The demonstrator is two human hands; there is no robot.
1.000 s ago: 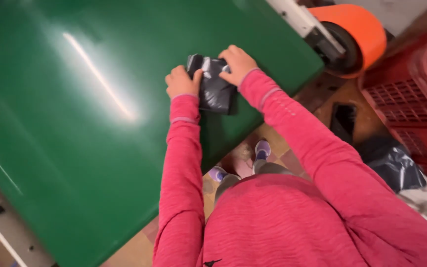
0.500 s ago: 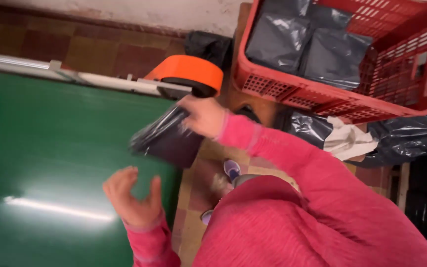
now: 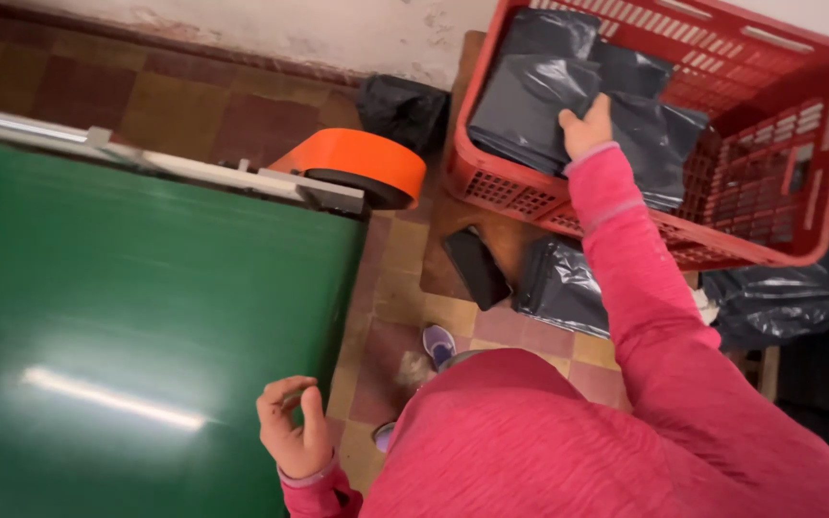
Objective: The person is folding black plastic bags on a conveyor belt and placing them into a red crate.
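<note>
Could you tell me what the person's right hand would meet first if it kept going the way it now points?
The right hand already rests on the folded dark plastic bags in the red crate. Going on, it would press into that stack at once, with the crate's far wall behind, though depth is unclear.

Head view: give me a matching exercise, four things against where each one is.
Things:
1. right hand
2. left hand
3. orange roll
4. grey bags

Places:
A. at the far end of the green table
B. inside the red crate
C. open, at the table's near edge
D. on a bag in the crate

Pairs: 1-D, 2-C, 3-A, 4-B
</note>
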